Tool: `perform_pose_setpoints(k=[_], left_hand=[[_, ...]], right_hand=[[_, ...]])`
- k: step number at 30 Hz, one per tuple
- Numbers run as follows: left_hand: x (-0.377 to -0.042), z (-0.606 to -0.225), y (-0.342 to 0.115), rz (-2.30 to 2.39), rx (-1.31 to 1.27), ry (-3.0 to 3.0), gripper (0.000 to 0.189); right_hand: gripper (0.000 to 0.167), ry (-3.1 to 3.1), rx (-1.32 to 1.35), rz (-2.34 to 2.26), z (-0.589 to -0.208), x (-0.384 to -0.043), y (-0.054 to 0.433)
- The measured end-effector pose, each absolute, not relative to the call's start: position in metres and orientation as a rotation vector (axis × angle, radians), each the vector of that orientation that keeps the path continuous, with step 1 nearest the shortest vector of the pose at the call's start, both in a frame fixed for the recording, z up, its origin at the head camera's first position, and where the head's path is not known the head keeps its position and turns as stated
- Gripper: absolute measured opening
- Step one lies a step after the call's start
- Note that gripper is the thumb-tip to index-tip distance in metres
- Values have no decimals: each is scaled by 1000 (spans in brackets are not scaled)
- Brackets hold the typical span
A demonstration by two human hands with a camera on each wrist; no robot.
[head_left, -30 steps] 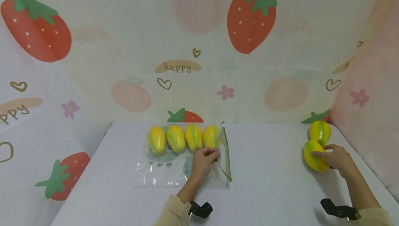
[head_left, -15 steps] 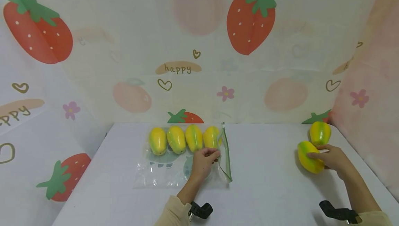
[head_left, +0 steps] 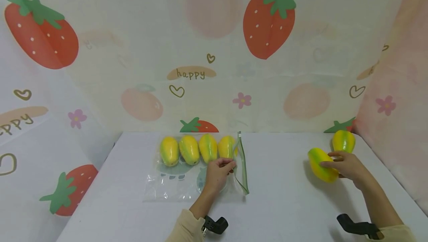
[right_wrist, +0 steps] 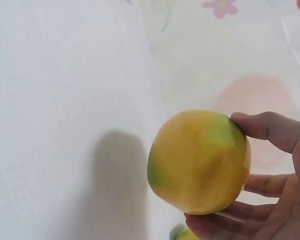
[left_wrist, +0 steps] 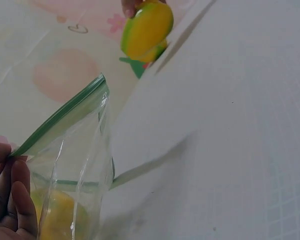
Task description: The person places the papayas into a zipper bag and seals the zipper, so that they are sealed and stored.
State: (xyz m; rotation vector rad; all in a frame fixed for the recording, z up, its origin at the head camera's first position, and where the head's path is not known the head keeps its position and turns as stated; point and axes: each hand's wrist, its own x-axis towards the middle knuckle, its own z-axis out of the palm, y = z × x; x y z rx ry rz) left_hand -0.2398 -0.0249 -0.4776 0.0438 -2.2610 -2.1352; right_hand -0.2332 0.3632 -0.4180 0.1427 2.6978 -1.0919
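My left hand [head_left: 215, 177] pinches the opening edge of a clear zip bag [head_left: 167, 192]. In the left wrist view, the green zip strip [left_wrist: 60, 116] slants up from my fingers and the bag's mouth gapes. Several yellow-green papayas [head_left: 168, 151] lie in a row inside the bag, along its far side. At the right, my right hand [head_left: 349, 167] grips another papaya [head_left: 317, 162] between thumb and fingers. That fruit is above the table, with its shadow below; the right wrist view shows the held papaya [right_wrist: 195, 165] end-on.
One more papaya [head_left: 343, 140] sits at the table's far right corner, just behind my right hand. The white table [head_left: 274, 193] ends at a printed backdrop [head_left: 214, 97] at the back, and a pink-toned panel [head_left: 398, 123] borders the right side.
My right hand has carried its papaya left, off the table and away from the one in the corner. My left hand and the bag have stayed in place.
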Motion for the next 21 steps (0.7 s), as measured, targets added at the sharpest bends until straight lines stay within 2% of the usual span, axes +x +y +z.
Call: perform_pose_setpoints(k=[21], left_hand=[[-238,-474,-27,-2142,49,-2264,20]], right_hand=[[74,2682,-15,-1086,-410,-245,311]])
